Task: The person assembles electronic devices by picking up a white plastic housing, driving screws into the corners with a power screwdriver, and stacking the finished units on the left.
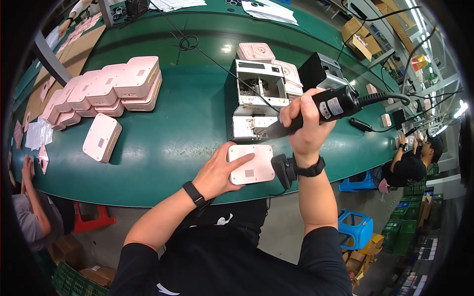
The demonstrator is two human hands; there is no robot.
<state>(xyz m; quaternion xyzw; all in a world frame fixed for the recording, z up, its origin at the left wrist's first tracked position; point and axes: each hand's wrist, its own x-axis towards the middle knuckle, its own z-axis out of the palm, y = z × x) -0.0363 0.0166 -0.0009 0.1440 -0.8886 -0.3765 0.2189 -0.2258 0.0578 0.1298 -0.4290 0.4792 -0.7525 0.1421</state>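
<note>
My left hand (pixel 213 171) is closed around the edge of a pale pink plastic housing (pixel 262 170) at the table's near edge. One finger lies across its face, which has a slotted vent and corner holes. My right hand (pixel 311 126) grips a black corded electric screwdriver (pixel 337 104), raised above the table to the right of the housing. Its blurred front end points left, at the lower front of a screw feeder (pixel 254 129); whether it touches cannot be told.
Stacked pink housings (pixel 133 79) stand at the left, with a single housing (pixel 101 138) nearer me. More pink parts (pixel 256 51) sit behind the feeder. A black cable (pixel 217 59) crosses above the green table (pixel 192 123). Co-workers sit at both sides; a blue stool (pixel 356 229) stands right.
</note>
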